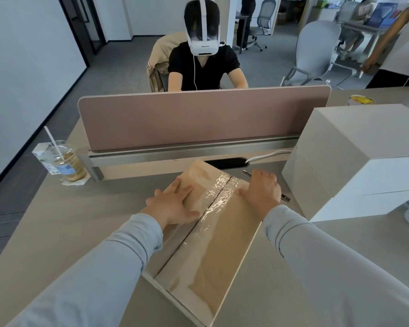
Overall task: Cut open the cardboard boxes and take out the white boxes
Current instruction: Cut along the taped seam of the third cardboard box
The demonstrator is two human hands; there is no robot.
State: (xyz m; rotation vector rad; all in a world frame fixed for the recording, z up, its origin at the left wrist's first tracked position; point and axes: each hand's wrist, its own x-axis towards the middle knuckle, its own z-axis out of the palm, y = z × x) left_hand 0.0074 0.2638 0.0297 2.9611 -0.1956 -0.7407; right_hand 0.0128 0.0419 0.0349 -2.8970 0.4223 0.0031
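A long brown cardboard box (213, 251) lies on the desk in front of me, a strip of clear tape along its top seam, which shows a dark slit. My left hand (175, 204) rests flat on the left flap, fingers spread. My right hand (261, 192) presses on the right flap at the box's far right edge, fingers curled over it. A slim metal cutter (285, 197) lies on the desk just behind my right hand, partly hidden by it. Two white boxes (354, 161) stand stacked at the right.
A pink desk divider (198, 116) on a metal rail runs across the far side, with a person in a headset seated behind it. An iced drink cup with a straw (67, 164) stands at the left. A white cable (269, 155) runs from a desk grommet. Office chairs stand beyond.
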